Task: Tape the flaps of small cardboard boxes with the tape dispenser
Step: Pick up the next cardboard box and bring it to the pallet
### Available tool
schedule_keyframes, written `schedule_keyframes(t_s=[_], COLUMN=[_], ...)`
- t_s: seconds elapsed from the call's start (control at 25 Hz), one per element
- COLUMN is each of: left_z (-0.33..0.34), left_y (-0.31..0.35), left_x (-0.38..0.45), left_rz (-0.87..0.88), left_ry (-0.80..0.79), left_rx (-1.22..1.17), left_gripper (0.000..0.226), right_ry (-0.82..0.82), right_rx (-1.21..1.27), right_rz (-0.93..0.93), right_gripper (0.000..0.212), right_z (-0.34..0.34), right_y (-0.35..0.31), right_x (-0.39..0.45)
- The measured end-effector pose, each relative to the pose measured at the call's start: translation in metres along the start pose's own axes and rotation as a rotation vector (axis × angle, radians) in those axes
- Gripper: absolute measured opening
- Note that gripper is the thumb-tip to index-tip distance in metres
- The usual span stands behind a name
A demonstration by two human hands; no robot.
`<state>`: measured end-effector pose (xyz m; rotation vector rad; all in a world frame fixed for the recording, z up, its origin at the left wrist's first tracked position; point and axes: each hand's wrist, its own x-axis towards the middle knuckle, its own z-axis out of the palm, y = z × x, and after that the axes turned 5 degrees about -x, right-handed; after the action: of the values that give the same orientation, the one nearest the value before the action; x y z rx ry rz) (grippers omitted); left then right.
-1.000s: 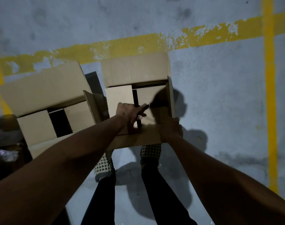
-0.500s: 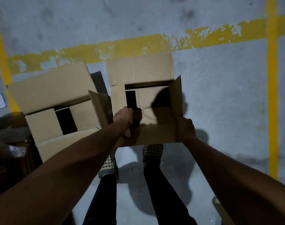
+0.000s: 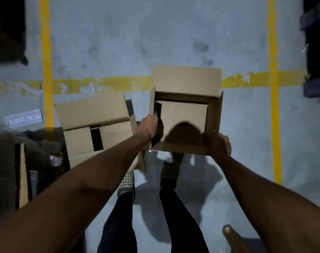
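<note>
Holding box (image 3: 184, 115) btwn L grip (image 3: 148, 127), R grip (image 3: 220, 145).

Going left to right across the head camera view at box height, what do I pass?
White grate → box on the floor → left hand → held box → right hand → yellow line.
</note>
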<state>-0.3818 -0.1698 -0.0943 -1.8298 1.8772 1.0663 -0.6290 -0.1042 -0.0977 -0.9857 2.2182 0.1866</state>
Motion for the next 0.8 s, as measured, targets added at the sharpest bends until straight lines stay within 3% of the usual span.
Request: schedule_keyframes(t_s=[0.2, 0.4, 0.8], left_z=[-0.101, -0.174, -0.212], left_y=[0.009, -0.007, -0.128], left_x=[-0.100, -0.202, -0.390], left_rz=[-0.001, -0.184, -0.593], left_ry=[0.141, 0.312, 0.604], left_rx=[-0.031, -0.095, -0.297], left_gripper=[0.066, 0.068, 0.072], right_ry=[0.070, 0.160, 0.239], right_rx=[-0.112, -0.387, -0.463], right_rz=[-0.076, -0.320, -0.877], right_gripper=[0.034, 0.025, 0.033], right_z=[-0.102, -0.153, -0.145], right_y=[-0.060, -0.120, -0.254], right_x=[-0.092, -0.175, -0.328])
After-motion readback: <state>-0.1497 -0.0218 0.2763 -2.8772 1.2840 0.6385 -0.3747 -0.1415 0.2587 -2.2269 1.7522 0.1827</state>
